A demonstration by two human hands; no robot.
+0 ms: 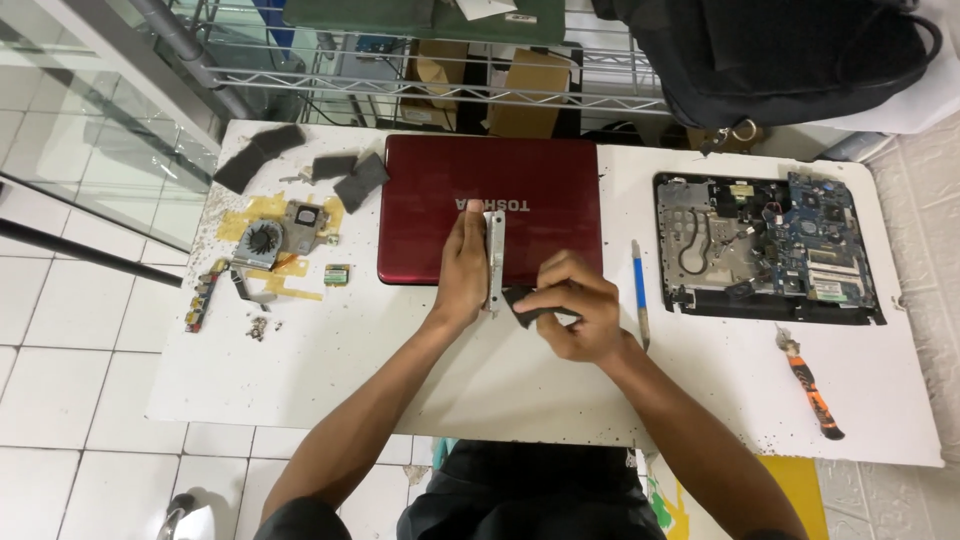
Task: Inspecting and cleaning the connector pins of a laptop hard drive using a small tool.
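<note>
Hands over red laptop (490, 205): left hand (462, 268) closed around upright metal bracket (494, 258); right hand (572, 312) pinching dark piece (520, 302) at bracket's lower end.

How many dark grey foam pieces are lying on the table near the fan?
4. All lie at the table's far left corner: two at the edge, two beside the red laptop, above the fan. The right hand pinches something dark, possibly another.
</note>
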